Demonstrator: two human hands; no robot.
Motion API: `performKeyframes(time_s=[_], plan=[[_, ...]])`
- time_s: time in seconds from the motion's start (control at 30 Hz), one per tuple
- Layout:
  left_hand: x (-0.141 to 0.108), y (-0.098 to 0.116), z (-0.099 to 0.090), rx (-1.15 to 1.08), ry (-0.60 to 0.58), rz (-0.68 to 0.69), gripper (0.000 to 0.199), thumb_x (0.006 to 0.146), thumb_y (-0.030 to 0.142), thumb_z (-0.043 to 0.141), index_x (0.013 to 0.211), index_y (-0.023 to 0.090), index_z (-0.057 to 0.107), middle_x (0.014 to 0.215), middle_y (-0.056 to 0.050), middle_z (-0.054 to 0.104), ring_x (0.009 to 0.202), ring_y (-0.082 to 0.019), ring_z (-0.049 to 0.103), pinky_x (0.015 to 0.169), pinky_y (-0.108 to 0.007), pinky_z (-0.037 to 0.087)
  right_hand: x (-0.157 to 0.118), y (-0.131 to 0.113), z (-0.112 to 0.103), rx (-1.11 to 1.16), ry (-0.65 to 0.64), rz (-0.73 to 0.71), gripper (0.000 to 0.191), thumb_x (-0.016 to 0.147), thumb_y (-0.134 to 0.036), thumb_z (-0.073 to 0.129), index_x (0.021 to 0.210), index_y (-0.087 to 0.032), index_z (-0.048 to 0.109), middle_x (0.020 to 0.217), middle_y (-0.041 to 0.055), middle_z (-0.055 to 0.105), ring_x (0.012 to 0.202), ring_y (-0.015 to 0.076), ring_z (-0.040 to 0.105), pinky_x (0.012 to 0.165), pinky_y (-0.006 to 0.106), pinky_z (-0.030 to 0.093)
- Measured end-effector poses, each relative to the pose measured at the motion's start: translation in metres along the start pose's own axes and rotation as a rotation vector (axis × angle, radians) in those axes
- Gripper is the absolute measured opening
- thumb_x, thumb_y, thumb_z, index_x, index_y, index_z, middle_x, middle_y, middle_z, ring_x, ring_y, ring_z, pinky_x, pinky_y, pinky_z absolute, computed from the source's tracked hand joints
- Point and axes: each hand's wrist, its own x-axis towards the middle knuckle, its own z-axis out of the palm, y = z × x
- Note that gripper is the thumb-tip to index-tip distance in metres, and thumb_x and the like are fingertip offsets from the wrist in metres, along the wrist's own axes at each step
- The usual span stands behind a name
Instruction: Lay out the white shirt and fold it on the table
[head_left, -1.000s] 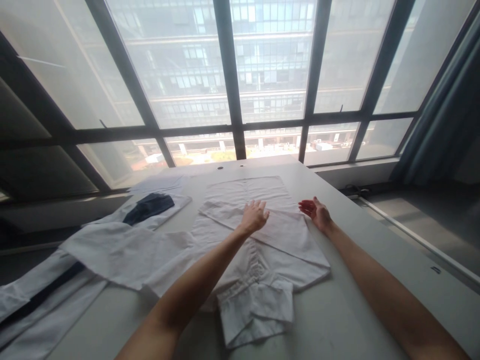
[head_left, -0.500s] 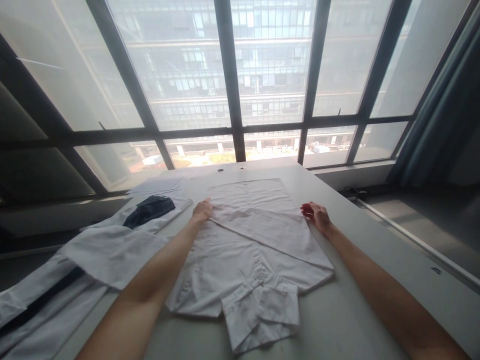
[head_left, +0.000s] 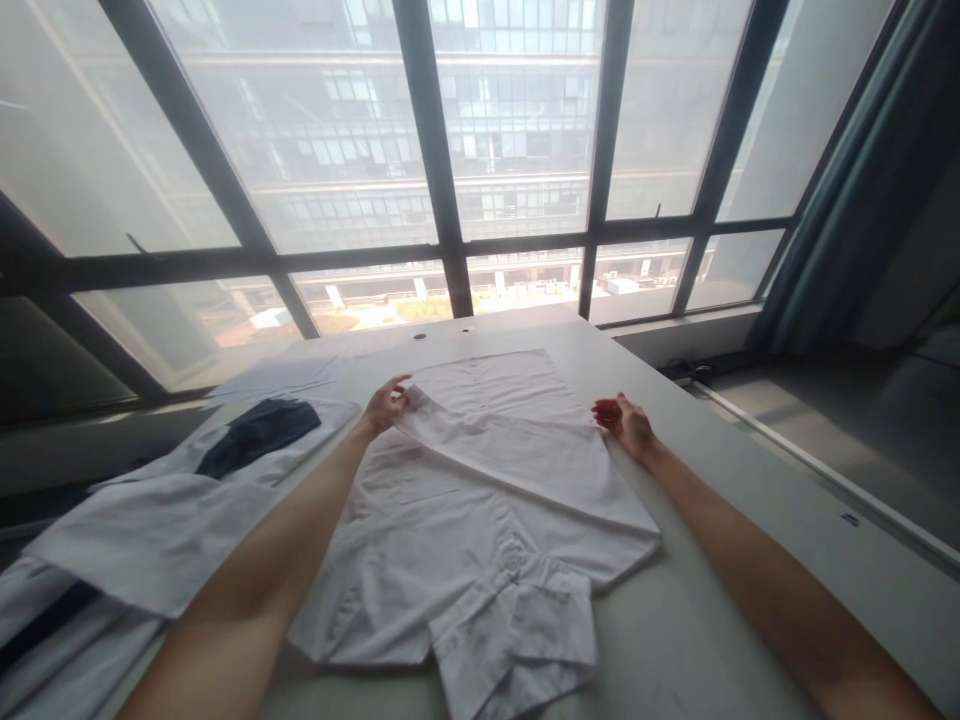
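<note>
A white garment (head_left: pixel 480 500) lies on the white table (head_left: pixel 720 600), with a strip folded across its middle and a collar-like part toward me. At its left edge, my left hand (head_left: pixel 386 404) pinches the end of the folded strip, which is slightly raised. My right hand (head_left: pixel 624 424) is at the garment's right edge, fingers curled and a little apart; nothing shows between them. Whether its fingertips touch the cloth is hard to tell.
White clothes (head_left: pixel 150 535) with dark parts are heaped at the left, beside a dark blue piece (head_left: pixel 259 435). Tall windows (head_left: pixel 517 120) stand beyond the table, and a blue-grey curtain (head_left: pixel 832 190) hangs at the right.
My left hand has lifted the end of the strip a little and moved left. The view has shifted, so the table and windows appear farther left. My right hand stays near the right edge.
</note>
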Motion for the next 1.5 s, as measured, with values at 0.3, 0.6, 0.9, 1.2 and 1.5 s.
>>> performKeyframes(time_s=[0.3,0.6,0.9,1.2,1.5], plan=[[-0.006,0.007,-0.024,-0.131,0.156,0.149,0.071,0.077,0.046,0.07,0.14,0.016,0.057,0.116,-0.008,0.063,0.085,-0.016,0.065,0.069,-0.024,0.055,-0.011,-0.003,0.009,-0.298,-0.056,-0.127,0.029,0.085,-0.049,0.07,0.085,-0.021,0.079,0.097,0.0103,0.08,0.09,0.0234,0.072,0.077,0.031,0.057],[-0.008,-0.003,-0.003,0.529,0.051,0.012,0.057,0.086,0.024,0.06,0.142,0.016,0.056,0.139,-0.014,0.061,0.136,-0.028,0.051,0.118,-0.039,0.04,-0.01,-0.001,0.005,-0.256,-0.039,-0.13,0.028,0.084,-0.047,0.069,0.086,-0.022,0.08,0.096,0.0092,0.079,0.087,0.0228,0.072,0.074,0.031,0.058],[-0.058,0.012,0.055,0.807,-0.251,0.061,0.054,0.103,0.046,0.042,0.153,0.028,0.049,0.163,-0.01,0.04,0.153,-0.035,0.026,0.122,-0.06,0.02,-0.01,0.001,0.005,-0.278,-0.052,-0.138,0.026,0.083,-0.044,0.07,0.086,-0.021,0.08,0.095,0.0098,0.079,0.085,0.0219,0.071,0.073,0.031,0.057],[-0.067,0.014,0.063,0.847,-0.251,-0.063,0.071,0.097,0.073,0.035,0.159,0.037,0.04,0.171,-0.008,0.022,0.154,-0.05,0.01,0.115,-0.075,0.008,-0.019,-0.009,0.014,-0.258,0.001,-0.258,0.034,0.084,-0.053,0.065,0.089,-0.022,0.078,0.1,0.0096,0.078,0.085,0.021,0.07,0.078,0.033,0.058],[-0.07,0.014,0.065,0.827,-0.211,-0.044,0.064,0.101,0.064,0.034,0.158,0.035,0.04,0.169,-0.011,0.027,0.154,-0.043,0.017,0.115,-0.077,0.01,-0.009,-0.001,0.022,-0.779,-0.077,-0.353,0.011,0.072,-0.034,0.074,0.076,-0.026,0.08,0.086,0.0057,0.08,0.082,0.0239,0.069,0.082,0.035,0.054]])
